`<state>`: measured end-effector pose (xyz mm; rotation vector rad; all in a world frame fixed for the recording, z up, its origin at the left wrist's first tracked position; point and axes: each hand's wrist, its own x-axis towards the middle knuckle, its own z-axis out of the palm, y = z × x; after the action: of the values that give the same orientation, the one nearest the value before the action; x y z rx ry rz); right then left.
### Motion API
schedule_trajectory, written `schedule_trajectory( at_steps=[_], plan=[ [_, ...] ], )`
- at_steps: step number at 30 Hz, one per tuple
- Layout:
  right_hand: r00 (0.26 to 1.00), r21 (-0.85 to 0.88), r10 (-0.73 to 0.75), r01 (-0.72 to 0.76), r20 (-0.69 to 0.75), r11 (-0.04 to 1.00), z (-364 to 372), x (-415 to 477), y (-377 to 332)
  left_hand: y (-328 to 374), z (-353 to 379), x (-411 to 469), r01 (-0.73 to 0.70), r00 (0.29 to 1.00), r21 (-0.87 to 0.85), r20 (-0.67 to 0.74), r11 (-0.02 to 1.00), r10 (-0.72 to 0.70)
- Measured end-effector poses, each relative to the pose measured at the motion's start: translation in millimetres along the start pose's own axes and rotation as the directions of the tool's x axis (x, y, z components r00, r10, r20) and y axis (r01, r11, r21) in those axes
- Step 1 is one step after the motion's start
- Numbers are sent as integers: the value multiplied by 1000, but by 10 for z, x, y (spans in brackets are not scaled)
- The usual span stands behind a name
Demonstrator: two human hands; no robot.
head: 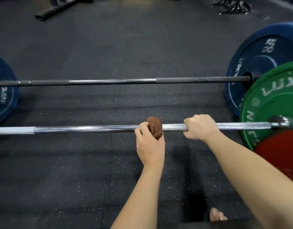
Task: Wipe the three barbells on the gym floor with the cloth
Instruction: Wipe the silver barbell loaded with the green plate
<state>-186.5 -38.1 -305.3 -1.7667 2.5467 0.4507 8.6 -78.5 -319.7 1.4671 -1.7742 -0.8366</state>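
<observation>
A chrome barbell point(86, 129) lies across the floor in front of me, with a green plate point(273, 103) on its right end. My left hand point(150, 144) grips a brown cloth point(155, 128) wrapped round the bar near its middle. My right hand point(200, 128) grips the bare bar just to the right of the cloth. Farther away lies a dark barbell point(109, 81) with a blue plate point(258, 63) on its right end and another blue plate point(3, 90) on its left. A red plate point(281, 154) shows at the right edge, its bar out of view.
The floor is black speckled rubber matting point(68, 171). Dark gym equipment point(60, 7) lies at the far left and a metal rack point(233, 5) at the far right. My bare toes point(216, 214) show at the bottom edge.
</observation>
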Motion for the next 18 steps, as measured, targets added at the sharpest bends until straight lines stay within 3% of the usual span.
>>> schedule_trajectory(
  at_steps=[6, 14, 18],
  plan=[
    [1000, -1, -1, 1, 6, 1000, -18, -9, -13, -189, -294, 272, 168, 970, -87, -161, 982, -180],
    [999, 12, -20, 19, 47, 1000, -69, 3, -34, -223, -303, 240, 104, 991, -8, -80, 995, -104],
    [983, 38, -177, 175, 55, 984, -178, 49, -191, -84, -169, 143, 104, 993, -25, -53, 994, -106]
  ],
)
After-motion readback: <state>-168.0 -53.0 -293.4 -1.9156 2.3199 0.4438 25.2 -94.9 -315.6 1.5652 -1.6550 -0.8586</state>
